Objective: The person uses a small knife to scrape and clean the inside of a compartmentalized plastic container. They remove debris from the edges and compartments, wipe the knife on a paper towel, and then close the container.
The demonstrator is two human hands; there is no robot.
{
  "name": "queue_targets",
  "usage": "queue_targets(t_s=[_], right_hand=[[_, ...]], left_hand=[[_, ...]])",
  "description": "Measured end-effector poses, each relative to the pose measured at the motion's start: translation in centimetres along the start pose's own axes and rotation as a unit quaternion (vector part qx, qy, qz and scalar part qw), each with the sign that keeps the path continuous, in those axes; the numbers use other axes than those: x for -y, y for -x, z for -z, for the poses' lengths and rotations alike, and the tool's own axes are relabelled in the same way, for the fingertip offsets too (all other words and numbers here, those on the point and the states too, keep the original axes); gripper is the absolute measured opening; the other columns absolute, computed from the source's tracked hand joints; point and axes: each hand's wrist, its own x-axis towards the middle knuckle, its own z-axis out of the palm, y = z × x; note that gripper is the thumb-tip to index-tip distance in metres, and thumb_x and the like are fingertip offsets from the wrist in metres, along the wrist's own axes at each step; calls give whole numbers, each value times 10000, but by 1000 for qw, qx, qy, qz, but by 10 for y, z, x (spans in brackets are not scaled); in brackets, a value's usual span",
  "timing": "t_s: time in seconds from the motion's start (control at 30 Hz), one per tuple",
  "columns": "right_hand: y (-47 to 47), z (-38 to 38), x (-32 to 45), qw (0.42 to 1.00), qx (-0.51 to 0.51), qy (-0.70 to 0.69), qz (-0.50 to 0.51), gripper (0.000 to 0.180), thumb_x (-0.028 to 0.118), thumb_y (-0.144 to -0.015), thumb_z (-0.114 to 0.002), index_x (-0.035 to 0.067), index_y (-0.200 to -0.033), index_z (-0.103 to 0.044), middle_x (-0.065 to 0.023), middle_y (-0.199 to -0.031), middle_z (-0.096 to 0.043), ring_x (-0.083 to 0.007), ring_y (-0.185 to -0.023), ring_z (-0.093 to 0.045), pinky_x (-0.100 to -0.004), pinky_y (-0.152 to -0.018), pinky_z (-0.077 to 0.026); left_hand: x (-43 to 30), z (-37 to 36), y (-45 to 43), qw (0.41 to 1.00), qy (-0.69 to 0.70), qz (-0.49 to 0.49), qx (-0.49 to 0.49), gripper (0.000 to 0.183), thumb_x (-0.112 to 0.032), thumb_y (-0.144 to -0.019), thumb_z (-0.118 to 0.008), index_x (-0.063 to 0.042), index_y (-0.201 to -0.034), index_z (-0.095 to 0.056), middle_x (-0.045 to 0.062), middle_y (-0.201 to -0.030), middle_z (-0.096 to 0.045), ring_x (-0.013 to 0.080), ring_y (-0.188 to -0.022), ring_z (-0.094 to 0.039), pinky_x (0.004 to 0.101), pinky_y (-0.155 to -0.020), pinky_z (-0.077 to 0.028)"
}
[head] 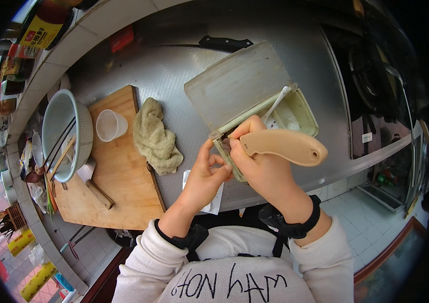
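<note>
A pale green plastic seasoning box [305,108] stands on the steel counter, its clear lid [239,81] tipped open towards the back. White grains and a white spoon [276,103] lie in its right-hand compartments. My right hand [262,166] grips a tool by its tan plastic handle [286,146]; the tool's working end is hidden by my fingers and the box's left part. My left hand [209,174] steadies the box's left end, fingertips on its rim. Left of the box lies a crumpled green cloth [156,138].
A wooden cutting board [123,189] at left bears a clear plastic cup [111,125], a cleaver [99,193] and a colander [85,128] with chopsticks. Behind the lid lies a black-handled knife [226,43]. A black cooktop [369,140] is at right.
</note>
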Motion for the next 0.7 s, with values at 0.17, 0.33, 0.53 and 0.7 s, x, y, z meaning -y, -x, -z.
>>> queue_targets(t_s=[0.17,0.33,0.53,0.7], right_hand=[[-2,-7,1,999,-11,-32,-19,88,98,-862,-567,41,-904,-514,-68,-752,-569,-176,-665,-562,-325,-586,-447],[3,-5,2,997,0,-20,-69,78,87,-864,-570,47,-895,-511,-50,-755,-564,-145,-676,-548,-311,-598,-444],[13,4,9,995,22,62,-71,91,93,-832,-584,54,-876,-515,-50,-741,-559,-180,-634,-564,-332,-570,-452],[10,11,10,996,49,6,-72,121,67,-793,-603,64,-889,-529,-87,-818,-589,-232,-654,-591,-336,-583,-471]], left_hand=[[-2,-1,-1,1000,-9,10,2,696,2,-927,-550,-82,-1482,-139,83,-1006,-538,152,-854,-639,320,-838,-549],[1,-3,0,1000,6,3,7,692,9,-926,-546,-89,-1481,-144,85,-1009,-538,154,-862,-640,321,-841,-549],[1,-3,2,1000,3,-2,7,688,7,-924,-547,-82,-1479,-150,82,-1008,-538,153,-869,-637,317,-840,-549],[0,-3,0,1000,-10,-4,-9,689,-11,-919,-559,-61,-1475,-156,83,-1000,-541,155,-863,-638,306,-822,-548]])
